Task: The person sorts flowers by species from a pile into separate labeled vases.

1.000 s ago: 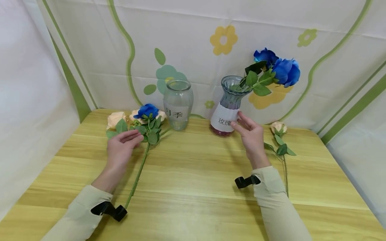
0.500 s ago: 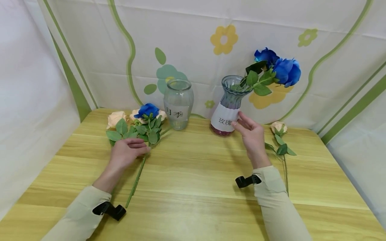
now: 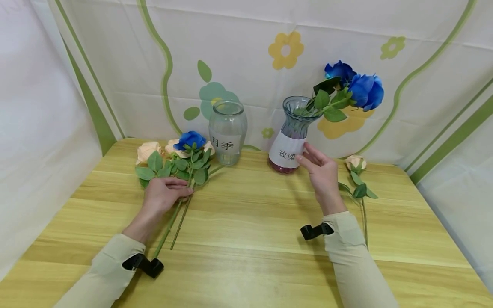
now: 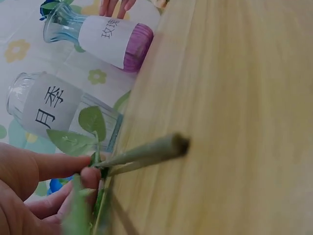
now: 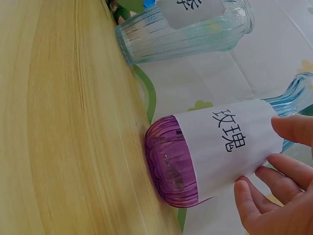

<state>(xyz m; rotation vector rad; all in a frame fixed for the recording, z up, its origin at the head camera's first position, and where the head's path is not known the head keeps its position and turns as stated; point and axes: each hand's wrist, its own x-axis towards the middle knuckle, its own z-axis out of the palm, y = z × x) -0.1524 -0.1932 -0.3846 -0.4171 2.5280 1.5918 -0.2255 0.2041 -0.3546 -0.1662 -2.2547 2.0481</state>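
Observation:
In the head view my left hand [image 3: 163, 194] pinches the green stem of a blue rose [image 3: 190, 140] just below its leaves. Its stem's cut end [image 4: 171, 147] points toward the left wrist camera. My right hand [image 3: 322, 177] holds the right side of a flared glass vase [image 3: 286, 150], thumb on the white label and fingers round the side. This vase is purple at the base, and two blue roses [image 3: 366, 92] lean out of it to the right. A clear, rounded glass vase [image 3: 229, 122] with another label stands to its left.
Several peach roses [image 3: 148, 152] lie at the table's back left, partly under the blue rose. One more peach rose [image 3: 355, 162] lies right of my right forearm. A white cloth backdrop [image 3: 246, 51] with printed flowers hangs close behind the vases.
My left hand has come down from beside the leaves onto the stem and now pinches it. The blue rose has shifted slightly, its stem separating from another. The right hand stays on the vase.

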